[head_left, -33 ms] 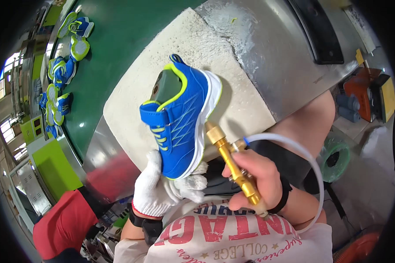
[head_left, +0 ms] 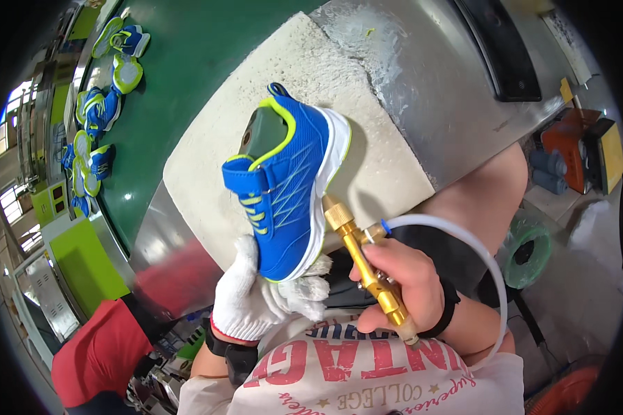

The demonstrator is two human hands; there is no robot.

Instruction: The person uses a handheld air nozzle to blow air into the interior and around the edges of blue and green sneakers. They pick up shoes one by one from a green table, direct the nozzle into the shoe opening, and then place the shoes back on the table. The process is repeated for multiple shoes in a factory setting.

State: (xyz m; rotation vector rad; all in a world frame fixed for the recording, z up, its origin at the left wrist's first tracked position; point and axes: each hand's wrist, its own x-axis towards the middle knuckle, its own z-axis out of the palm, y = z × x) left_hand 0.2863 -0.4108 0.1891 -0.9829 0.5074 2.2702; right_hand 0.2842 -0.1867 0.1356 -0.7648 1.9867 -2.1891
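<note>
Far left, belt: a green conveyor (head_left: 180,83) runs up the left side, carrying more blue and lime shoes (head_left: 104,111) in a loose line, well apart from the work in hand.
Work surface: a pale, gritty slab (head_left: 367,159) lies on the steel bench (head_left: 450,76); the shoe is held over it, heel end toward the far edge.
Left hand (head_left: 246,297): in a white knit glove, fingers closed around the toe of the shoe from below, thumb side up; a dark strap sits at the wrist.
Shoe: the blue sneaker (head_left: 287,187) with lime trim and white sole is tilted, sole edge turned to the right, toward the tool. A grey last fills the opening.
Tool: a brass air gun (head_left: 363,263) points up and left, its nozzle just beside the white sole edge near the forefoot; I cannot tell whether it touches.
Right hand (head_left: 401,283): bare, fingers wrapped firmly round the brass body, thumb near the valve; a white hose (head_left: 477,256) loops off to the right and back under the arm.
Judgement, doing it well: keep the toe grip firm so the shoe does not twist; hold the nozzle close along the sole seam and turn the shoe with the gloved hand, not the gun.
Risk: the hose loop could drag on the knee and pull the nozzle off line.
</note>
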